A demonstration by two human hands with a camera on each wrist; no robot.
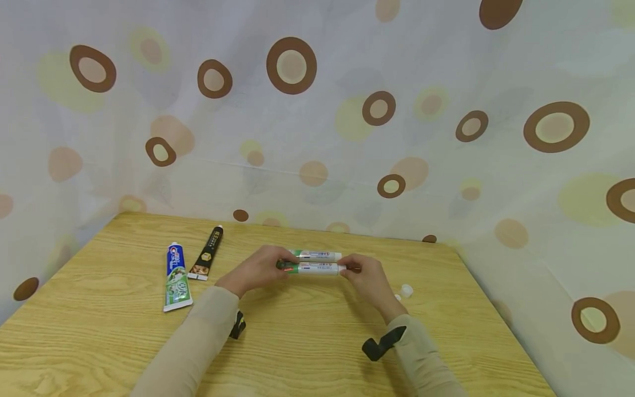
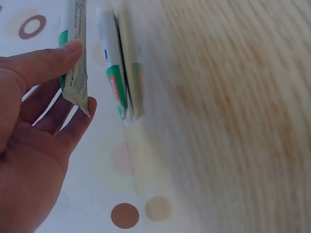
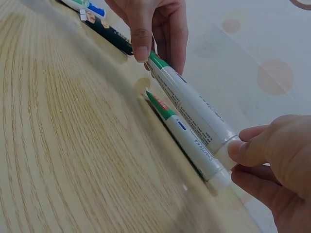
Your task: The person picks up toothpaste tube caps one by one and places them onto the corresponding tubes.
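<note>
Head view: left hand [image 1: 263, 268] and right hand [image 1: 369, 278] pinch opposite ends of 1 white-and-green tube [image 1: 317, 269], the left its green tail, the right its white end. It is above the table [image 1: 297, 342], long axis crosswise between them, roughly parallel to the matching tube [image 1: 318, 256] just beyond.

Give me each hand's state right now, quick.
Left hand: closed, pinching the green end of a white-and-green tube.
Right hand: closed, pinching the same tube at its opposite end.
</note>
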